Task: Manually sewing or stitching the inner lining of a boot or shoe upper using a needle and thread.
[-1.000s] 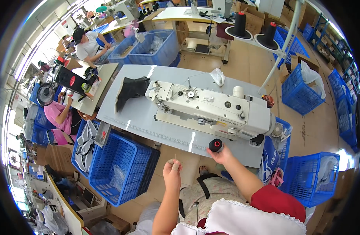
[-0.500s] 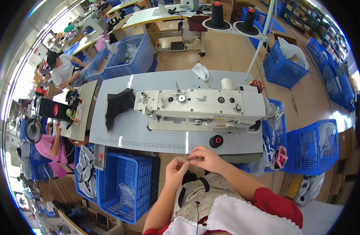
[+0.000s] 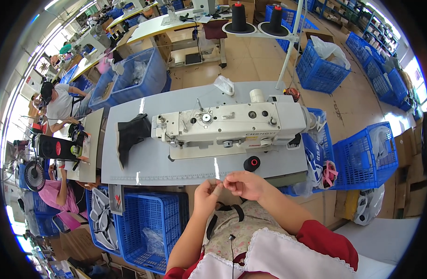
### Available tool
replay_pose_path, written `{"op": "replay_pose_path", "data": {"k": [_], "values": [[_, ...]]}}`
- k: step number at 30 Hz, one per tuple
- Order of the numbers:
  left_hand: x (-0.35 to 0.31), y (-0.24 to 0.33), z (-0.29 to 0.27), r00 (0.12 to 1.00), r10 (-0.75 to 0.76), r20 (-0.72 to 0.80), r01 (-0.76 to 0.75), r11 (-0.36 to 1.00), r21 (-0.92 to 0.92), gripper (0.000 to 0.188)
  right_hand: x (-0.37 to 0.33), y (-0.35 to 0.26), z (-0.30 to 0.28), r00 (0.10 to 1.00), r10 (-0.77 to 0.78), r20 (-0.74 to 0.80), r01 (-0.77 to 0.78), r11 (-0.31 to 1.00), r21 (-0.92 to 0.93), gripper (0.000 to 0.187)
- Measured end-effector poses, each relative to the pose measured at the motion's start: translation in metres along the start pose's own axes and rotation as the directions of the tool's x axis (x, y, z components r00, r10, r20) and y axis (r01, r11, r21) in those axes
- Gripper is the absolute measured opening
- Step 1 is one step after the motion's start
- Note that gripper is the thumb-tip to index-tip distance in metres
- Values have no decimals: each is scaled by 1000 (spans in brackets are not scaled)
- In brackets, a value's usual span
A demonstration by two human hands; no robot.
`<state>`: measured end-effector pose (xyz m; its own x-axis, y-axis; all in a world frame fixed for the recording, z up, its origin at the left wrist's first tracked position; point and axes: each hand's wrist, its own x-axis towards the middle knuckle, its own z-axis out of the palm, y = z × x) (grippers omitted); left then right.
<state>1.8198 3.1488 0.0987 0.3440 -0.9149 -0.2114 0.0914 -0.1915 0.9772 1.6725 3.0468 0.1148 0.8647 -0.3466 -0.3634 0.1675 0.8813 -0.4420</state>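
Observation:
At the table's front edge, my left hand (image 3: 207, 196) and my right hand (image 3: 245, 185) meet fingertip to fingertip, both pinched. Whatever lies between the fingers is too small to make out. Beyond them, a white sewing machine (image 3: 274, 122) stands on the grey tabletop (image 3: 190, 170). A black thread spool (image 3: 252, 163) rests just past my right hand. Left of the machine head lies a black boot-shaped piece (image 3: 130, 136), apart from both hands.
Below the table's left side are a blue crate (image 3: 143, 228) and a metal drawer (image 3: 115, 199). Blue baskets (image 3: 369, 156) stand at the right. Two black thread cones (image 3: 237, 19) sit on a stand behind the table. Two people (image 3: 60, 100) work at the left.
The view has shifted, so the table and machine appear farther left. My hands stay together at the front edge, my right fingers now more curled against the left fingertips.

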Motion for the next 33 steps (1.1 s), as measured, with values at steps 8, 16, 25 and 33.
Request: {"op": "replay_pose_path", "data": {"k": [8,16,25,33], "values": [[-20,38,4,984,103,-145,-104,995,-5,12,-2,-11,29,992,-64,-105,57,997,-61,14],[-17,39,21,969,164,-183,-162,987,26,12,3,-9,35,997,-60,-42,56,995,-81,19],[-20,37,18,971,34,-237,-24,999,45,6,2,-1,21,941,-305,-147,163,789,-592,19],[-29,46,3,985,163,58,-161,744,649,7,-24,8,18,826,-528,198,332,171,-928,22]]}}
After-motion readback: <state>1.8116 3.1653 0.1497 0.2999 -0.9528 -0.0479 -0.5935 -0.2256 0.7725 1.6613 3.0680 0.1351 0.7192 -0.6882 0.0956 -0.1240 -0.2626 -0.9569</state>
